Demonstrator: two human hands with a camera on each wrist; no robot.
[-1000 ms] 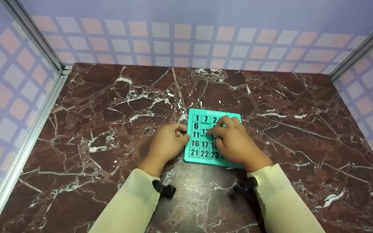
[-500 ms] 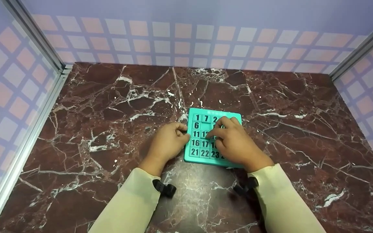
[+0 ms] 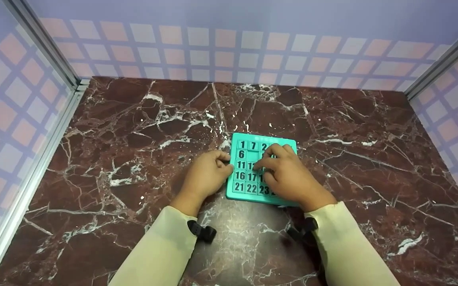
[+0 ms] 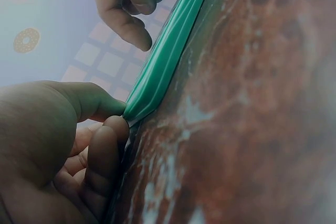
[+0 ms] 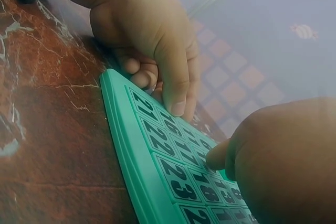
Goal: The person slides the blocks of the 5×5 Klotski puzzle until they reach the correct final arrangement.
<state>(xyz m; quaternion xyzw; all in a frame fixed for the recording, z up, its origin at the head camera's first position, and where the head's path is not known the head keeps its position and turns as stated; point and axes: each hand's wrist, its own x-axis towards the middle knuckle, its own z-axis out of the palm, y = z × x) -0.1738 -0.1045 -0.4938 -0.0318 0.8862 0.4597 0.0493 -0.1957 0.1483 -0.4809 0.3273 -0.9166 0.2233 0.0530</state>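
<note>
A turquoise sliding number puzzle (image 3: pixel 253 138) lies flat on the table in front of me. My left hand (image 3: pixel 206 174) pinches its left edge, thumb on top and fingers at the side, as the left wrist view shows up close. Over the puzzle's right part is my right hand (image 3: pixel 288 172), its index fingertip touching the number 12 tile (image 3: pixel 251 165), which sits beside 11. Above that tile, right of 6, an open slot (image 3: pixel 253 155) shows. The right hand hides several tiles on the right side.
Dark red marbled tabletop (image 3: pixel 133 159) surrounds the puzzle. Pale purple panels with pink and white squares (image 3: pixel 225 37) stand at the back and both sides, joined by metal posts (image 3: pixel 42 43). Each wrist wears a black strap (image 3: pixel 202 231).
The number 12 tile has slid a little toward me under the right index finger, level with 11, and the slot above it has widened. The left hand has stayed in place.
</note>
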